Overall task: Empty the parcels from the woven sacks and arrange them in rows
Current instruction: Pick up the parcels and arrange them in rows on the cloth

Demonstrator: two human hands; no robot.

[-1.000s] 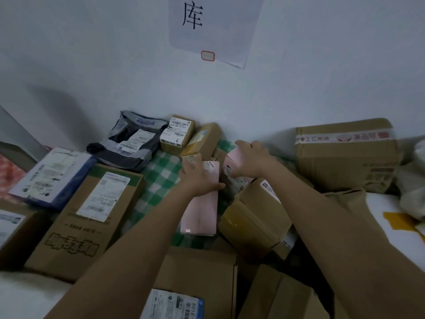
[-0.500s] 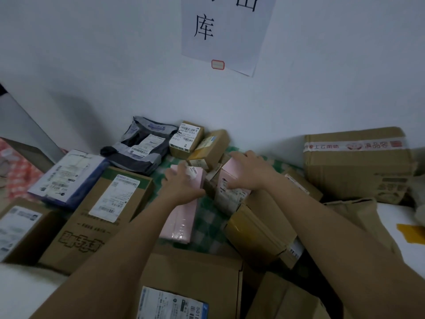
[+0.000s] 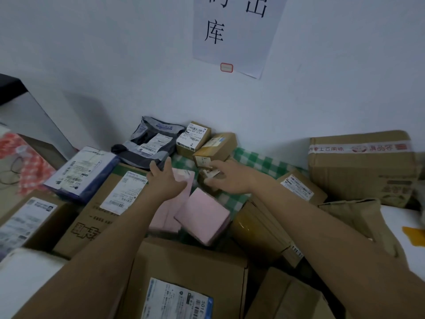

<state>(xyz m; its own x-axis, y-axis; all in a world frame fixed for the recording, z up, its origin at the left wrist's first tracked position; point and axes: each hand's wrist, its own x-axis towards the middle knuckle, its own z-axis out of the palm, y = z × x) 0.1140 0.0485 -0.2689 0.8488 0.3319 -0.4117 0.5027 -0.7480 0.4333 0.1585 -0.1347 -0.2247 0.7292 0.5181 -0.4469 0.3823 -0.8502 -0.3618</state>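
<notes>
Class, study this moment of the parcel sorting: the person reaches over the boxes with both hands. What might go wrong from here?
1. The square pink parcel lies tilted beside the long pink parcel under the left hand; it may slide off.
2. The right hand reaches a small labelled box in a cluttered heap; neighbours could topple.
3. Both forearms cross over the front carton, which may be knocked.

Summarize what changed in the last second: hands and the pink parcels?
The right hand let go of the small pink parcel, which now lies nearer the camera beside the long pink parcel, and reached to a small labelled box. The left hand slid the long parcel left against the big carton. The other boxes stayed put.
</notes>
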